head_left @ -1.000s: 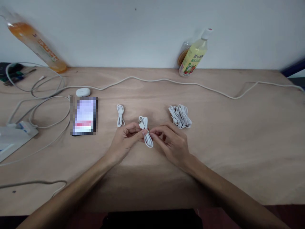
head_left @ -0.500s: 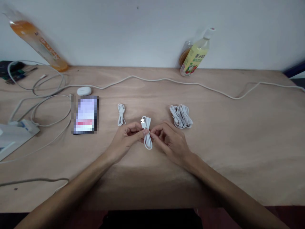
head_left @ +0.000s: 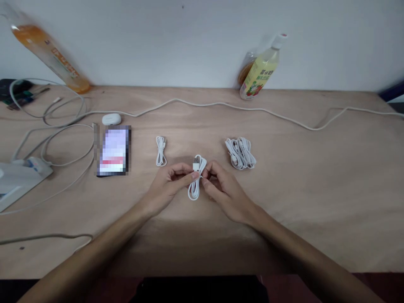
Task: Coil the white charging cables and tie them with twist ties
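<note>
A white USB cable, coiled into a long bundle, is held above the table with its USB plug pointing away from me. My left hand grips the middle of the bundle, thumb on top. At the bundle's right side, my right hand pinches what looks like the end of a thin white twist tie; the fingertips hide most of it. Beyond my left hand lies one bundled white cable. A group of bundled white cables rests beyond my right hand.
Left on the wooden table are a phone, a white earbud case, a power strip and loose cords. An orange drink bottle and a yellow drink bottle stand by the wall. One long cord crosses the back.
The held cable bundle has turned, so its plug end now leans right and its near end left. My right hand has shifted slightly, still pinching at the bundle's side.
</note>
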Tool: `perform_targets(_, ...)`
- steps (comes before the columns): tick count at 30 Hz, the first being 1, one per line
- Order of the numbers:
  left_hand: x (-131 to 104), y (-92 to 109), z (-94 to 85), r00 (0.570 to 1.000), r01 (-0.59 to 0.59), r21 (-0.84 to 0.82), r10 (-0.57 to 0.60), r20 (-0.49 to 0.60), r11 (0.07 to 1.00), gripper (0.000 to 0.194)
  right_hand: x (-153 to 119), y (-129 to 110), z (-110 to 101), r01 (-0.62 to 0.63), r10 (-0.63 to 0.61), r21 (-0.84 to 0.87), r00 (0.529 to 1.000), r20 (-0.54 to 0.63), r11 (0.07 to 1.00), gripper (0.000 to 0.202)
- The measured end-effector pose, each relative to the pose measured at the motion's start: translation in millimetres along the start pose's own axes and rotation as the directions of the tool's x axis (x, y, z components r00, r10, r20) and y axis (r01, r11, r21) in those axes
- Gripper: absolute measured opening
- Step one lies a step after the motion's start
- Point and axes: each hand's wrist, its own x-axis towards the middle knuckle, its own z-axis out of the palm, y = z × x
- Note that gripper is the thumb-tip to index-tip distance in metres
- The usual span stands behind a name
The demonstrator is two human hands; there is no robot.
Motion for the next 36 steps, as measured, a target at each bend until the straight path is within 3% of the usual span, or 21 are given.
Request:
perform_targets(6,-0.2,-1.2,-0.3,1.000,0.009,-0.002,-0.009,0.003,1.000,0.024,-1.5,2.6,1.8,0.141,-0.151,-0.215,0.988,-0.031,0.966,0.010)
perform_targets(10,0.4,-3.1,-0.5,1.000,0.022,-0.028,-0.022,-0.016,0.999,0.027,-2.2,7.3,3.3,0.229,-0.282,-0.405,0.957,-0.074,0.885,0.008)
perform_targets(16,0.2,-2.8,-0.7,0.999,0.029,-0.082,-0.030,-0.011,0.996,0.028,-2.3,11.0,4.3,0.343,-0.567,-0.724,0.820,-0.080,0.598,0.008)
perform_targets(21,0.9,-4.3,-0.6,1.000,0.024,-0.098,-0.025,-0.009,0.995,0.031,-0.9,8.9,4.0,0.387,-0.691,-0.818,0.723,-0.016,0.425,0.012)
perform_targets(29,1.1,-6.9,-0.6,0.998,0.055,-0.131,-0.058,-0.020,0.990,0.032,0.6,10.1,-1.3,0.422,-0.696,-0.827,0.716,0.053,0.371,0.021)
perform_targets(36,0.3,-6.7,-1.9,0.995,0.079,-0.148,-0.086,-0.042,0.986,0.030,-0.1,8.0,-5.9,0.434,-0.641,-0.794,0.764,0.075,0.425,0.031)
